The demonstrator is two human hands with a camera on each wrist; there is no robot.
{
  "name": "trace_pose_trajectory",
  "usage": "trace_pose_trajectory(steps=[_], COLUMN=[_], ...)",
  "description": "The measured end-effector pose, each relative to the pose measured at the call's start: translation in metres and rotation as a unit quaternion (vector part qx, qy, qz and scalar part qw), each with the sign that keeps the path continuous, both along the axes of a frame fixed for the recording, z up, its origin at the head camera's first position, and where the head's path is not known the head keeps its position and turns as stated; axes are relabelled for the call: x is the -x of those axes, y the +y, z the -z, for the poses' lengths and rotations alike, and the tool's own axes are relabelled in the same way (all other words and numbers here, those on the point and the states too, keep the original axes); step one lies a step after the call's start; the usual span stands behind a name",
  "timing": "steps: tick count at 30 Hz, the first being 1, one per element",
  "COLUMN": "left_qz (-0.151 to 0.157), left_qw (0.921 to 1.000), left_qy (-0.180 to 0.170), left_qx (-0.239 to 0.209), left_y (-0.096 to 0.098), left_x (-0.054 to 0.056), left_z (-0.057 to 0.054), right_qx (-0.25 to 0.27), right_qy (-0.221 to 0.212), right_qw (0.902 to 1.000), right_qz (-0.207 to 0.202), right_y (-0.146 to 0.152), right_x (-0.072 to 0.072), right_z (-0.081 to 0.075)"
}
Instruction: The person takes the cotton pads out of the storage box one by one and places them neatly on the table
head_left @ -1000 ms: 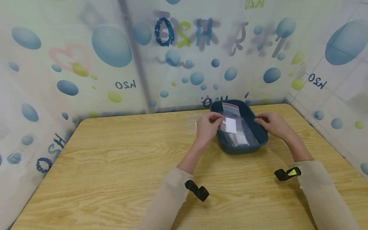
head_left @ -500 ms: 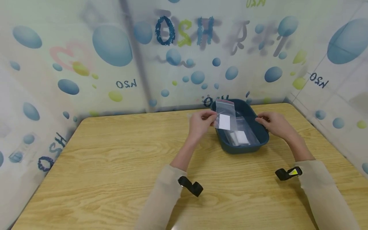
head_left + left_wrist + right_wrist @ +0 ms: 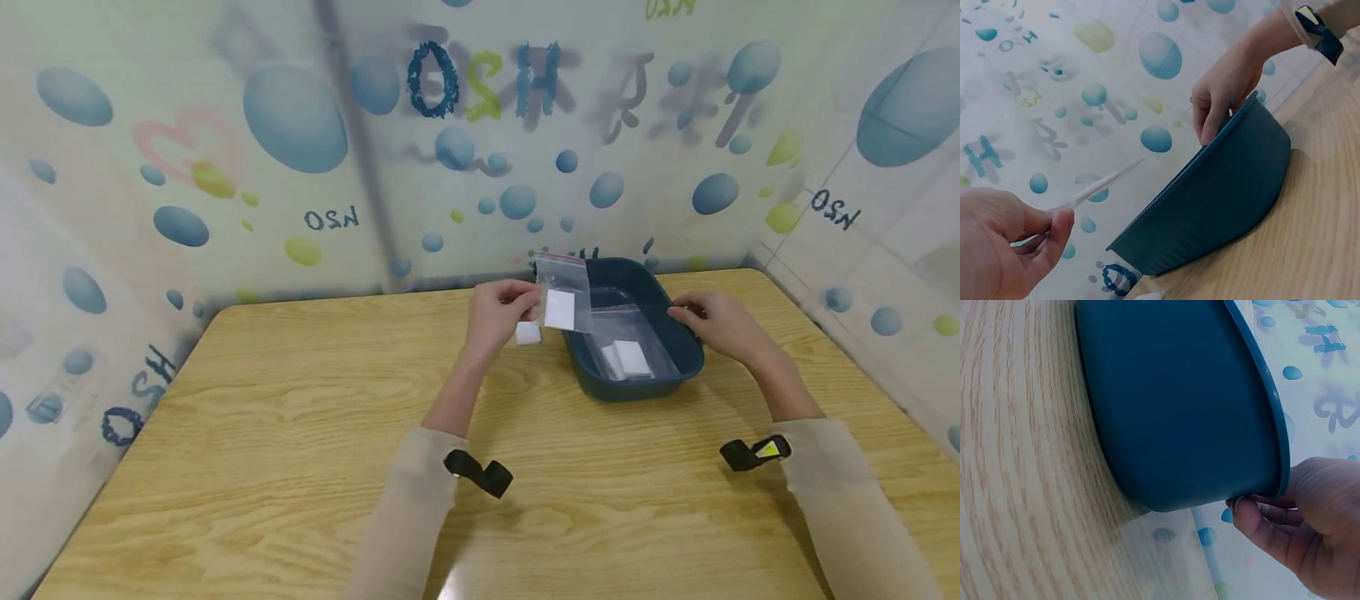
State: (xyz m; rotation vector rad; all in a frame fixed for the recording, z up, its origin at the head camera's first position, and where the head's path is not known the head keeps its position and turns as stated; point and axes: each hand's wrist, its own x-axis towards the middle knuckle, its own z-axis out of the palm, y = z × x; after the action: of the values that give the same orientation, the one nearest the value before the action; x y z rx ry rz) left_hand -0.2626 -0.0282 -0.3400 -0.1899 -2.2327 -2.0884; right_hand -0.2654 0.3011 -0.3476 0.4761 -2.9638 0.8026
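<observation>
My left hand (image 3: 497, 318) pinches a clear zip-lock bag (image 3: 564, 271) by its left edge, between thumb and fingers. Inside that bag is a flat white square (image 3: 559, 310). The bag hangs above the left rim of a dark blue plastic basin (image 3: 630, 390); in the left wrist view the bag (image 3: 1107, 181) appears nearly edge-on. My right hand (image 3: 716, 325) holds the basin's right rim, with the thumb and fingers on the lip in the right wrist view. In the basin lie more clear bags (image 3: 626, 327) with white squares.
Partly behind my left hand, another white square (image 3: 528, 333) lies on the wooden table (image 3: 300, 433) left of the basin. A patterned sheet (image 3: 480, 208) hangs close behind the table and along its sides.
My left hand has moved left with the pinched bag, from over the basin's middle to its left rim. The white square on the table shows more. My right hand stays on the rim.
</observation>
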Motion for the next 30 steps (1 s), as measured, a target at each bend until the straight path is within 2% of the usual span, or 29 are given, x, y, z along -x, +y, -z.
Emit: trace_pose_trajectory(steps=[7,10,19,30], left_qz=[-0.006,-0.011,-0.010,-0.048], left_qw=[0.9997,0.9996,0.9992,0.9978], left_qy=[-0.006,-0.005,-0.034,-0.046], left_qx=[-0.024,-0.025,-0.020,-0.009], left_y=[-0.015,-0.023,-0.035,-0.055], left_x=[0.005,0.006,0.007,0.010], left_z=[-0.004,-0.005,-0.008,-0.008], right_qx=[0.006,0.006,0.005,0.002], right_qy=[-0.008,-0.006,-0.002,0.002], right_qw=[0.9999,1.0000,1.0000,1.0000], right_qz=[-0.001,-0.002,-0.003,-0.004], right_y=[0.000,0.000,0.000,0.001], right_x=[0.000,0.000,0.000,0.001], right_z=[-0.001,0.000,0.000,0.001])
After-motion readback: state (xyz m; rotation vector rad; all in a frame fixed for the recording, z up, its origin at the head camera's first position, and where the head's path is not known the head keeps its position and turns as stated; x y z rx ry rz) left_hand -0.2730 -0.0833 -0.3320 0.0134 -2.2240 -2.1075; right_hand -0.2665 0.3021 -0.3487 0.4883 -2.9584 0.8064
